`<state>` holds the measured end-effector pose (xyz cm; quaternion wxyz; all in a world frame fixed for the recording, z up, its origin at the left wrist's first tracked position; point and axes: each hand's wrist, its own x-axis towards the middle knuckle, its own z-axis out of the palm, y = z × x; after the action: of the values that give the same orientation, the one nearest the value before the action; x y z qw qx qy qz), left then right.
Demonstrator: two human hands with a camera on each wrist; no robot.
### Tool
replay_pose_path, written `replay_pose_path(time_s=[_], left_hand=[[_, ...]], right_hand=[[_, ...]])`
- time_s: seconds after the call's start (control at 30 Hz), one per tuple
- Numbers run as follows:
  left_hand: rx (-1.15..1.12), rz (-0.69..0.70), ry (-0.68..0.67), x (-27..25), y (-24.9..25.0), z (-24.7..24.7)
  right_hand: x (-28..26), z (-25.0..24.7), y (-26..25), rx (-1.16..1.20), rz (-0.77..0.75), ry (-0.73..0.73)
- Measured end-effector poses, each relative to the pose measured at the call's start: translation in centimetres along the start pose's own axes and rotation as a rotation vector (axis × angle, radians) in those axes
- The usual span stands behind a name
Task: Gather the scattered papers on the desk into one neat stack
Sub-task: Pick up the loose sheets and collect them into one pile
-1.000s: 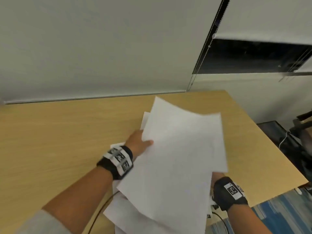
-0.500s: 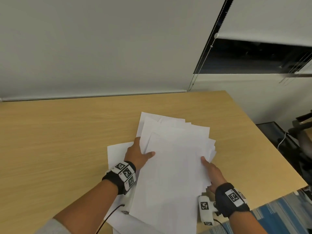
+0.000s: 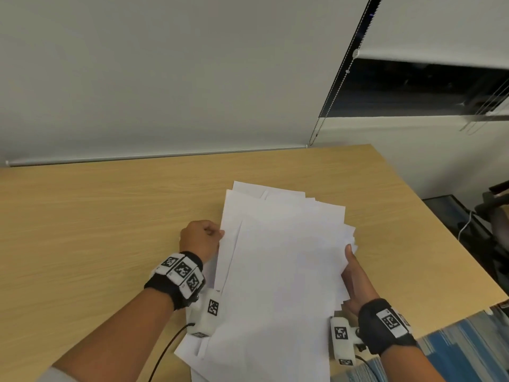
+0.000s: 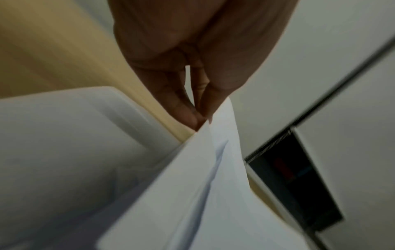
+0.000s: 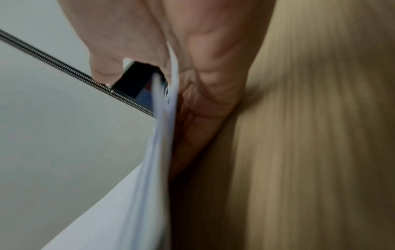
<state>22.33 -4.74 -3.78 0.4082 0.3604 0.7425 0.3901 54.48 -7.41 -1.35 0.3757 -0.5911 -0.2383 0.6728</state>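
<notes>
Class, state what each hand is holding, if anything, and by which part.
Both hold the sheaf of white papers: the left hand pinches its left edge, and the right hand grips its right edge, thumb on top.

Papers (image 3: 281,271) now lifted off desk (image 3: 110,216), both hands gripping their edges

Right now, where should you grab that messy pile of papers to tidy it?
Take the paper pile by its two long side edges, left hand and right hand coming in from opposite sides: the sheets fan unevenly there, so squeezing inward should line them up.
</notes>
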Motion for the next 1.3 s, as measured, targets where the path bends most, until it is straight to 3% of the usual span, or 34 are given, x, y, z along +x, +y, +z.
replay_pose_path(time_s=[0.1,0.2,0.3,0.37,0.47,0.53,0.6,0.7,0.73,0.8,1.1,1.2,1.3], left_hand=[[-0.308,-0.153,-0.011,-1.7,0.4,-1.5],[-0.388,-0.264,-0.186,-5.0,0.3,-1.6],[-0.070,-0.203,-0.495,-8.2,-1.3,-0.5],[0.193,-0.121,-0.717,-9.4,-2.1,-0.3],[0.484,-0.021,-0.881,-9.1,-2.6,-1.0],[0.667,-0.032,-0.921,-8.1,-2.6,-2.3],[0.846,0.001,-0.790,-6.9,-1.8,-4.4],[0.907,0.021,-0.257,-3.3,-1.8,-7.5],[0.888,-0.022,-0.172,-2.0,-2.1,-7.9],[0.860,-0.058,-0.185,-0.4,-2.3,-7.6],[0.965,0.116,-0.323,0.8,-2.0,-5.3],[0.769,0.120,-0.283,0.3,-2.8,-4.9],[0.355,0.040,-0.191,-0.7,-3.3,-6.0]], right_hand=[[-0.1,-0.1,0.8,0.055,-0.036,0.033],[-0.8,0.7,1.4,0.085,-0.033,0.065],[-2.9,2.5,1.0,0.140,-0.057,0.072],[-2.9,2.5,1.8,0.100,-0.056,-0.063],[-0.4,0.7,4.0,-0.012,-0.092,-0.045],[0.2,0.4,4.4,-0.043,-0.059,-0.002],[0.5,0.4,4.5,-0.058,-0.057,0.030],[0.6,0.6,4.4,-0.070,-0.069,0.076],[0.7,0.6,4.3,-0.087,-0.061,0.090],[1.0,0.8,4.1,-0.123,-0.050,0.118],[1.6,0.1,3.9,-0.094,0.046,0.179],[1.5,-1.9,3.0,-0.098,0.054,0.208],[0.9,-4.0,1.6,-0.131,0.025,0.222]])
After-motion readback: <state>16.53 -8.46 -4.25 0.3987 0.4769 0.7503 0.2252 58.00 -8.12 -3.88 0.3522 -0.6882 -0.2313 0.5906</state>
